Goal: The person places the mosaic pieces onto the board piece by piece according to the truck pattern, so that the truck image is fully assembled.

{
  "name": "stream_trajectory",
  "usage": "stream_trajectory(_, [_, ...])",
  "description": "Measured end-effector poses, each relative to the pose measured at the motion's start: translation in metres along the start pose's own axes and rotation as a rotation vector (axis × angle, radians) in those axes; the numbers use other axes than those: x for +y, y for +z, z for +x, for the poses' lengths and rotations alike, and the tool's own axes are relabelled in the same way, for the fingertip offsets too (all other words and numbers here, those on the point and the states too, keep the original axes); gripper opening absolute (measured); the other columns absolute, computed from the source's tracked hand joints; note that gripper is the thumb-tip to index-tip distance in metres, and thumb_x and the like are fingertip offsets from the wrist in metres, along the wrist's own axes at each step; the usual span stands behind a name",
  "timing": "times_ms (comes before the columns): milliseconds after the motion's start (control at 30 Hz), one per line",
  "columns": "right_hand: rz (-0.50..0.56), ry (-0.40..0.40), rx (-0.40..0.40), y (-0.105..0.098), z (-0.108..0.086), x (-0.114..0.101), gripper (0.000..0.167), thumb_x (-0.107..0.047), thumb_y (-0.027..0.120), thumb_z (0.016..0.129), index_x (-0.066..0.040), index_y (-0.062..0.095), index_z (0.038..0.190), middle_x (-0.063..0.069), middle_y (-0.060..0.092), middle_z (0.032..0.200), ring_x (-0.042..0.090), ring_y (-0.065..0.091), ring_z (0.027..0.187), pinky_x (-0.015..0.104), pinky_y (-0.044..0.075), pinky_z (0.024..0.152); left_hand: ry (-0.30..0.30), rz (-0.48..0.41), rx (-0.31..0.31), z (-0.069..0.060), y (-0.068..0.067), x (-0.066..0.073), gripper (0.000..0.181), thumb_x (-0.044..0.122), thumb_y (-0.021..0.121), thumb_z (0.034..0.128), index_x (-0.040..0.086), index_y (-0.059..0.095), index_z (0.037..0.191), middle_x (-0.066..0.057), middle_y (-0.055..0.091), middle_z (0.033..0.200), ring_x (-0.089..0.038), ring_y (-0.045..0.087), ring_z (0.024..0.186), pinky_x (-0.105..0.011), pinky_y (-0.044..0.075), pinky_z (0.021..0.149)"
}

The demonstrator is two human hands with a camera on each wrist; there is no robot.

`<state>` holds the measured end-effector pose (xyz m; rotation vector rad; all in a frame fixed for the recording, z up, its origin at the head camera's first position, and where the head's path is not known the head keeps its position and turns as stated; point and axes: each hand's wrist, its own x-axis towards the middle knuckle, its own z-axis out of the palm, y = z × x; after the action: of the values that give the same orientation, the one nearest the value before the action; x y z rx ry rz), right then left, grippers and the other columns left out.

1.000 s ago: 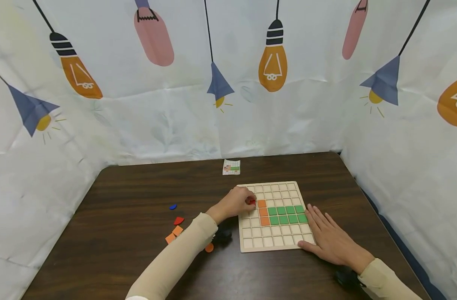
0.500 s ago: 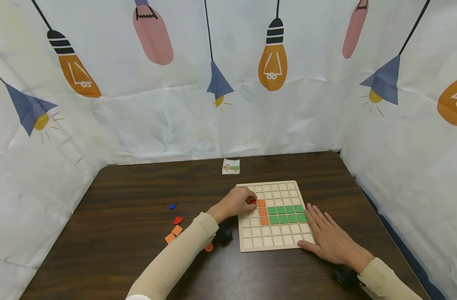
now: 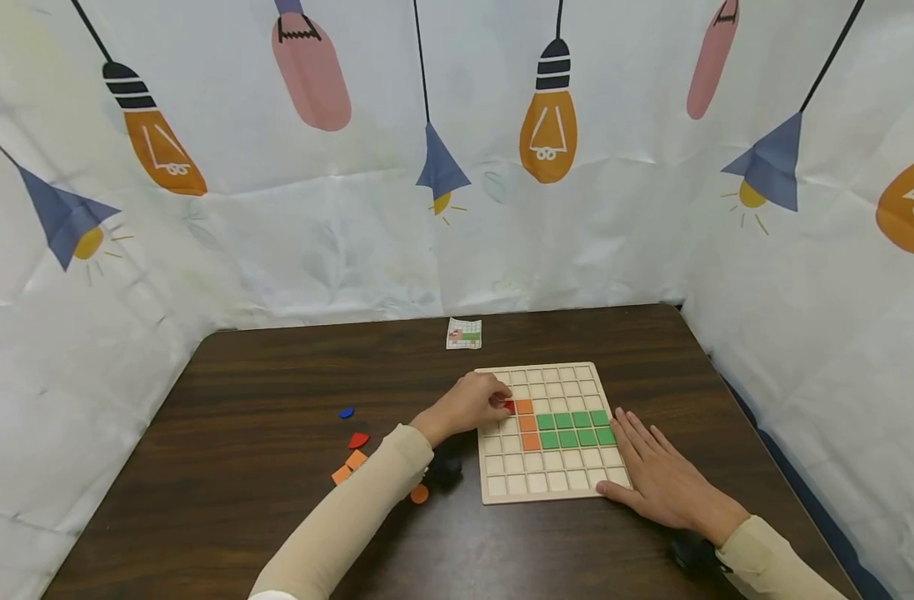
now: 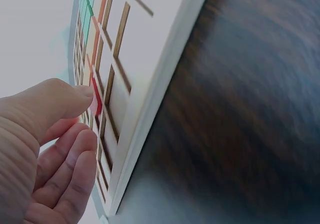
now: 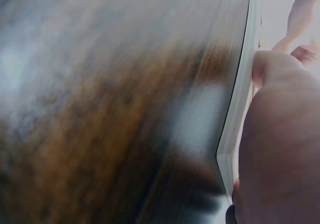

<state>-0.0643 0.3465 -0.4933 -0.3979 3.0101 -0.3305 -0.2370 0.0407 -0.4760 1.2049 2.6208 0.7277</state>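
A wooden grid board (image 3: 546,483) lies on the table, with green squares (image 3: 574,438) in two rows and a column of orange squares (image 3: 528,423) beside them. My left hand (image 3: 475,402) reaches over its left side. Curled fingers and thumb stand at a small red piece (image 3: 510,407) in a cell left of the top orange square. In the left wrist view the thumb tip meets the edge of this red piece (image 4: 96,97); the index fingertip is mostly hidden. My right hand (image 3: 662,475) rests with straight fingers along the board's right edge, its thumb on the near corner.
Left of the board lie a blue piece (image 3: 347,412), a red fan-shaped piece (image 3: 359,440), orange squares (image 3: 357,460) and an orange round piece (image 3: 419,494). A small printed pattern card (image 3: 464,334) sits at the table's far edge. A patterned curtain (image 3: 337,242) hangs around the table.
The left fingertips have shifted slightly, and more of the red piece now shows in its cell. The right hand stays at the board's edge.
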Motion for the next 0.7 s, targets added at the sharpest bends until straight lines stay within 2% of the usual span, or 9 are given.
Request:
stream_trajectory(267, [0.021, 0.007, -0.017, 0.003, 0.001, 0.001, 0.102, -0.07, 0.053, 0.096, -0.002, 0.022, 0.165, 0.022, 0.018, 0.173, 0.045, 0.023, 0.159, 0.066, 0.022, 0.123, -0.012, 0.001, 0.042, -0.018, -0.015, -0.009, 0.028, 0.016, 0.072, 0.0965, 0.004, 0.076, 0.121, -0.011, 0.078, 0.115, -0.02, 0.075, 0.097, -0.035, 0.062, 0.086])
stream_trajectory(500, [0.028, 0.022, -0.033, 0.004, 0.001, 0.003, 0.104, -0.072, 0.053, 0.095, -0.002, 0.02, 0.165, 0.023, 0.016, 0.173, 0.046, 0.021, 0.159, 0.067, 0.02, 0.123, -0.055, 0.021, 0.06, -0.035, -0.029, -0.015, 0.025, 0.014, 0.072, 0.0962, 0.005, 0.077, 0.119, -0.01, 0.077, 0.108, -0.02, 0.074, 0.096, -0.037, 0.062, 0.087])
stream_trajectory(700, [0.038, 0.02, -0.04, 0.003, 0.001, 0.002, 0.104, -0.071, 0.053, 0.096, -0.002, 0.019, 0.165, 0.023, 0.015, 0.173, 0.047, 0.02, 0.159, 0.068, 0.019, 0.123, -0.106, 0.012, 0.067, -0.052, -0.041, -0.023, 0.026, 0.015, 0.073, 0.0958, 0.005, 0.076, 0.119, -0.009, 0.076, 0.11, -0.02, 0.073, 0.097, -0.035, 0.061, 0.085])
